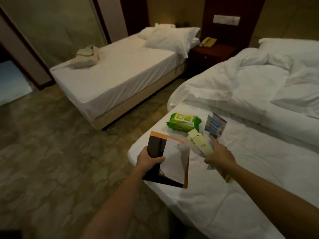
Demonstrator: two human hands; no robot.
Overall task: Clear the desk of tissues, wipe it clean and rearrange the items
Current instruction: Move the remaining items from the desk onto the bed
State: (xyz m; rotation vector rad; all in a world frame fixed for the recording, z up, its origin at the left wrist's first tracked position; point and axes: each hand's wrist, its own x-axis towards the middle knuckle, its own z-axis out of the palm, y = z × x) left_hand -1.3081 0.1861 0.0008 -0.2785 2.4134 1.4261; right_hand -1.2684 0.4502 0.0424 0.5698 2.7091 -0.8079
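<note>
Gripping a black card folder (154, 147) and white paper notepad (176, 157) in the left hand (150, 160); pinching pale yellow paper leaflets (200, 142) with the right hand (220, 155), over the white-sheeted bed (259, 161). Seemingly gathering items for rearranging, with the green plastic wet-wipe pack (183, 122) left lying there and the worktop unseen.

You have two beds, a left bed (117, 73) and a right bed (255, 163), one green wipes pack (183, 122), one telephone (208, 42) and one nightstand (213, 55) at upper right.

Green wet-wipe pack (183, 121), pale yellow boxes (200, 142), black folder (155, 147) over orange sheet (185, 176), white bedsheet (259, 169), mottled brown floor (51, 152)
</note>
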